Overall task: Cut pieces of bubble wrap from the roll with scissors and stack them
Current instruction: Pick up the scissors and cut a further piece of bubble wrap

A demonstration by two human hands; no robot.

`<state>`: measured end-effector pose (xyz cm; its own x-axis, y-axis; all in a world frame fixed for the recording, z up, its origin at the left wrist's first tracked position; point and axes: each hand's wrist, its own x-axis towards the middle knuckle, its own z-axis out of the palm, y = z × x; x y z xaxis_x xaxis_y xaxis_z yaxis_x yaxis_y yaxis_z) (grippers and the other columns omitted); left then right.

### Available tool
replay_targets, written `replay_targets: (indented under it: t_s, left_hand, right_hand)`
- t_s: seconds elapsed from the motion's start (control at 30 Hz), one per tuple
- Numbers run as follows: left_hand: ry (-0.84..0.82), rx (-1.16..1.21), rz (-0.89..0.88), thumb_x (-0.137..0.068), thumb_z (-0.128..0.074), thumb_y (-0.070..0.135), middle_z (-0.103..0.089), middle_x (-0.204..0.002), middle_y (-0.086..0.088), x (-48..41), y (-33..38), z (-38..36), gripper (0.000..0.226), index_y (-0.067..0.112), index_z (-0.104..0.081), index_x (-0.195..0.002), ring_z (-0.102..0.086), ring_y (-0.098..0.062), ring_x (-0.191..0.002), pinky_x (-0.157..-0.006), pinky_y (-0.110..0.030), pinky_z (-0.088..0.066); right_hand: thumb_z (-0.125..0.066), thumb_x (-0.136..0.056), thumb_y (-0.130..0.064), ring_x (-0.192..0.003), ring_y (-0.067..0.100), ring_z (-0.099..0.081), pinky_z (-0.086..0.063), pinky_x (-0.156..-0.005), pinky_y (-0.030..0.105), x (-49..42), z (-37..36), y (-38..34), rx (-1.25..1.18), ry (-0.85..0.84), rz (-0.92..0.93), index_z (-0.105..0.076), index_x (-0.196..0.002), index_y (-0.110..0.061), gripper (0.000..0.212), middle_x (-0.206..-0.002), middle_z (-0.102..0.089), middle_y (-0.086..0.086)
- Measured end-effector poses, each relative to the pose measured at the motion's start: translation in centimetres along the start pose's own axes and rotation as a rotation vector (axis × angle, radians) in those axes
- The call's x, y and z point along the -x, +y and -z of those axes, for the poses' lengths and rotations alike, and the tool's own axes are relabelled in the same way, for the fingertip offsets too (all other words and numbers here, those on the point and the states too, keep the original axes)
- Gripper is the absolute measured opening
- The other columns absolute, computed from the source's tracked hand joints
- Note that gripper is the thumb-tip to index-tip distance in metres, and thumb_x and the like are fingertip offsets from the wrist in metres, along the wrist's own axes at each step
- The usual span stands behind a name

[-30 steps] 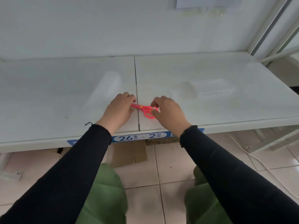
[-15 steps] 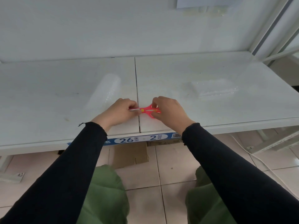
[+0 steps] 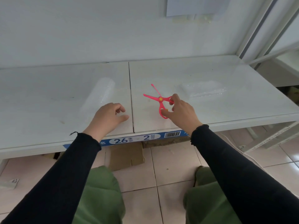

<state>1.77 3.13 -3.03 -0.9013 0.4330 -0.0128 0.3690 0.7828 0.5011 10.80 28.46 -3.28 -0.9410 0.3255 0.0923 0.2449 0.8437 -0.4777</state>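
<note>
The dark seam (image 3: 130,78) between the two boards of the white metal shelf (image 3: 40,97) divides the scene neatly. Left of the seam lies the roll of clear bubble wrap (image 3: 101,92), its long axis running away from the person. Right of the seam, and well apart from it, sits the flat stack of cut clear bubble-wrap pieces (image 3: 202,88).

Just right of the seam, between it and the stack, the right hand (image 3: 182,113) grasps the pink plastic scissors with a yellow pivot (image 3: 160,101). Its fingers are threaded through the handle loops and the blades are spread wide, pointing away from the person. That looks like readiness for a cut rather than a cut under way.

The left hand (image 3: 107,118) hovers just left of the seam, near the roll's closer end. It is released, fingers loosely curled around nothing, probably placed to draw out and steady the wrap. Whether a loose sheet already lies under it cannot be told, since the film is too clear.
</note>
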Motion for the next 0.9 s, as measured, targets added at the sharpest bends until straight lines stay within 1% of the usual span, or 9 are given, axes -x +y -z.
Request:
replay_targets:
  t_s: [0.13,0.2,0.37,0.53,0.63,0.73,0.8,0.87,0.9]
  left_hand:
    - [-0.035,-0.163,0.015,-0.094,-0.065,0.035,-0.052,-0.136,-0.006,-0.1,-1.1,-1.1,0.041,0.022,-0.058,-0.132,-0.042,-0.027,-0.127,-0.102,-0.037,-0.039]
    - [-0.021,-0.164,0.039,-0.095,-0.062,0.038,-0.049,-0.141,-0.007,0.0,-1.2,-1.4,0.047,0.021,-0.054,-0.137,-0.040,-0.029,-0.131,-0.105,-0.040,-0.039]
    - [0.026,-0.218,0.067,-0.098,-0.052,0.046,-0.045,-0.151,-0.006,0.0,-1.8,-2.3,0.055,0.020,-0.046,-0.146,-0.038,-0.030,-0.138,-0.110,-0.042,-0.037]
    - [0.051,-0.275,0.058,-0.103,-0.039,0.046,-0.035,-0.159,-0.009,-0.3,-1.8,-3.3,0.056,0.019,-0.037,-0.153,-0.030,-0.030,-0.146,-0.118,-0.042,-0.028]
    - [0.082,-0.282,0.074,-0.103,-0.040,0.042,-0.037,-0.157,-0.011,-0.5,-1.6,-3.6,0.054,0.018,-0.039,-0.151,-0.030,-0.031,-0.146,-0.116,-0.043,-0.029]
    - [0.242,-0.106,0.025,-0.101,-0.050,0.036,-0.052,-0.137,-0.009,-0.2,0.0,-3.6,0.041,0.017,-0.052,-0.137,-0.042,-0.028,-0.129,-0.103,-0.039,-0.039]
    - [0.307,0.110,-0.048,-0.101,-0.053,0.035,-0.062,-0.102,-0.005,0.7,2.1,-3.2,0.023,0.016,-0.064,-0.105,-0.054,-0.018,-0.095,-0.082,-0.032,-0.045]
    - [0.098,0.391,-0.004,-0.102,-0.049,0.045,-0.067,-0.075,-0.006,2.0,4.4,-2.9,0.042,0.012,-0.067,-0.082,-0.058,-0.014,-0.066,-0.066,-0.031,-0.046]
    - [-0.097,0.592,0.077,-0.102,-0.046,0.052,-0.071,-0.074,-0.008,2.6,5.4,-3.0,0.052,0.011,-0.071,-0.082,-0.063,-0.015,-0.065,-0.064,-0.031,-0.049]
  right_hand:
    - [-0.061,-0.090,-0.039,-0.084,0.030,-0.060,-0.049,-0.073,0.038,0.2,-1.8,-1.2,0.033,-0.030,-0.029,-0.037,-0.123,-0.013,0.049,-0.101,-0.061,0.010]
    - [-0.062,-0.090,-0.030,-0.087,0.031,-0.058,-0.048,-0.075,0.038,0.1,-2.9,-1.9,0.050,0.001,-0.047,-0.037,-0.125,-0.011,0.048,-0.102,-0.058,0.013]
    - [-0.062,-0.093,-0.018,-0.081,0.028,-0.057,-0.041,-0.067,0.032,-0.7,-2.9,-1.7,-0.086,0.097,-0.154,-0.036,-0.126,-0.010,0.043,-0.106,-0.052,0.011]
    - [-0.060,-0.093,-0.014,-0.080,0.035,-0.066,-0.052,-0.067,0.041,-1.7,-3.4,-1.8,-0.226,0.076,-0.195,-0.033,-0.122,-0.012,0.040,-0.092,-0.065,0.011]
    - [-0.056,-0.093,-0.009,-0.078,0.034,-0.065,-0.054,-0.065,0.046,-2.4,-3.1,-2.2,-0.358,0.170,-0.172,-0.035,-0.120,-0.013,0.034,-0.089,-0.064,0.009]
    - [-0.053,-0.093,-0.004,-0.072,0.026,-0.065,-0.051,-0.056,0.040,-3.5,-1.6,-2.7,-0.541,0.231,-0.162,-0.036,-0.119,-0.014,0.033,-0.087,-0.063,0.008]
    - [-0.050,-0.091,0.002,-0.063,0.024,-0.067,-0.057,-0.065,0.049,-4.2,-0.7,-3.2,-0.746,0.248,-0.190,-0.035,-0.115,-0.014,0.033,-0.084,-0.057,0.005]
    - [-0.048,-0.091,0.007,-0.057,0.023,-0.065,-0.058,-0.068,0.048,-4.6,0.2,-3.7,-0.895,0.260,-0.203,-0.034,-0.114,-0.013,0.034,-0.086,-0.051,0.006]
    - [-0.048,-0.091,0.008,-0.057,0.022,-0.064,-0.059,-0.067,0.045,-4.8,0.7,-3.9,-0.932,0.262,-0.199,-0.034,-0.115,-0.012,0.034,-0.088,-0.051,0.009]
